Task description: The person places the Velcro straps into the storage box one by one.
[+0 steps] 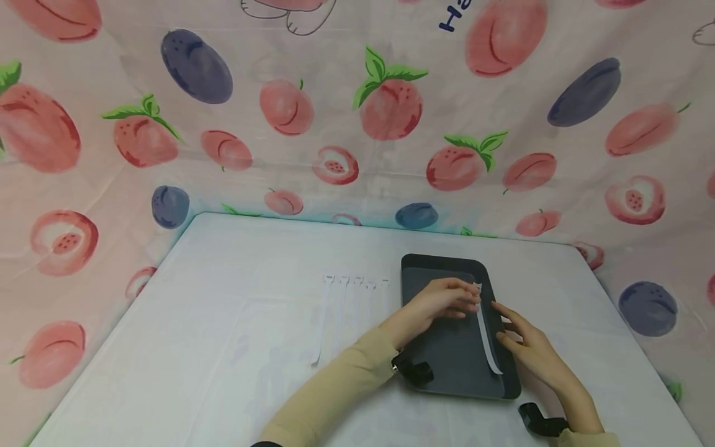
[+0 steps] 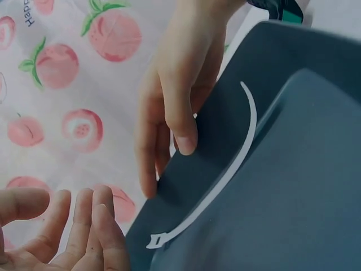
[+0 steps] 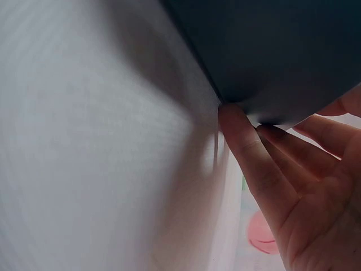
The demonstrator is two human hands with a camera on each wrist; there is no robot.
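Observation:
A white cable strap (image 1: 485, 338) with a slotted head lies curved along the right side of a dark grey tray (image 1: 410, 276). My left hand (image 1: 441, 301) is over the tray, its fingers by the strap's head in the head view. In the left wrist view, the fingers of that left hand (image 2: 73, 237) are loosely extended, apart from the strap (image 2: 228, 172), and hold nothing. At the tray's right side is my right hand (image 1: 533, 351). The right wrist view has the fingertips of this right hand (image 3: 316, 192) touching the tray's outer wall (image 3: 271, 56).
Several more white straps (image 1: 325, 316) lie side by side on the white table (image 1: 234, 267), left of the tray. A fruit-print cloth (image 1: 335, 112) hangs behind the table. Black wrist cameras are on both wrists.

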